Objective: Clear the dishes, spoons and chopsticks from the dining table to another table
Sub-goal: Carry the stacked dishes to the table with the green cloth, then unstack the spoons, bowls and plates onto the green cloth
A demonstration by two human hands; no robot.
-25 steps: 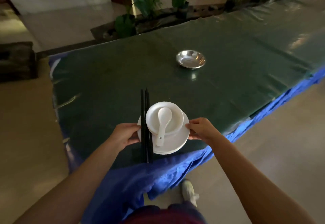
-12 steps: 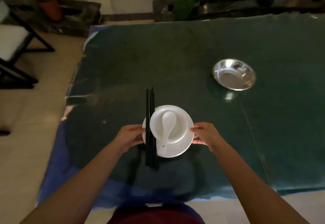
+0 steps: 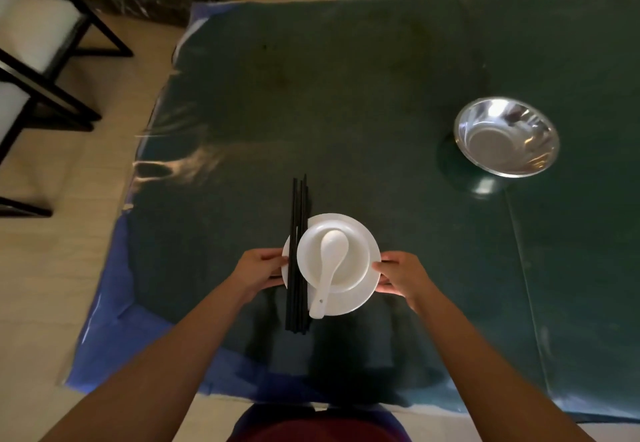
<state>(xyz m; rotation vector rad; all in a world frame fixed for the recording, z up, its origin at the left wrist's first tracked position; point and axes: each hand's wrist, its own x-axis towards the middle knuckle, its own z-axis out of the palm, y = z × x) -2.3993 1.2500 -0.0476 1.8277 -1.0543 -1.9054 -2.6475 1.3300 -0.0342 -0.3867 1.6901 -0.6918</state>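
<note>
A white plate (image 3: 360, 297) carries a white bowl (image 3: 353, 265), and a white spoon (image 3: 329, 268) lies in the bowl with its handle pointing toward me. Black chopsticks (image 3: 298, 254) rest across the plate's left side, pointing away from me. My left hand (image 3: 259, 268) grips the plate's left rim and my right hand (image 3: 401, 277) grips its right rim. The stack is over the near part of the green-covered table (image 3: 346, 95). I cannot tell whether the plate touches the table. A shiny steel bowl (image 3: 506, 136) stands to the far right.
The table's left edge and near edge have blue cloth (image 3: 114, 320) hanging below the green cover. Black-framed chairs with white cushions (image 3: 31, 36) stand on the tiled floor to the left. Planters sit beyond the far edge.
The view has swung from the table's corner to face it squarely, and the plate stack now lies further in over the table. Both hands keep the same hold on the plate.
</note>
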